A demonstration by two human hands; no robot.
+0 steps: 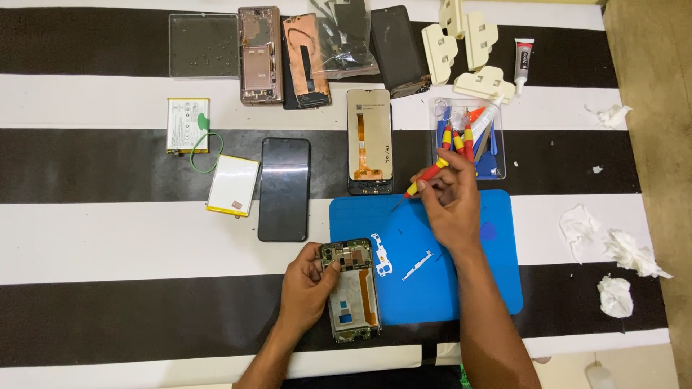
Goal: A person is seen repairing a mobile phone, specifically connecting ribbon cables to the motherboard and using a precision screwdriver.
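Two hands at the blue mat (461,288): my left hand (306,284) pinches the light, fragile opened phone (351,288) by its edge, my right hand (450,205) pinches a slim screwdriver (425,178).

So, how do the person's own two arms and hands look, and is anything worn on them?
Both arms are bare up to the bottom edge of the picture: no sleeves, gloves, watch or bracelet show. The left hand and the right hand carry no ring that can be seen, though some fingers are curled and partly hidden. No cables or markings appear on either arm.
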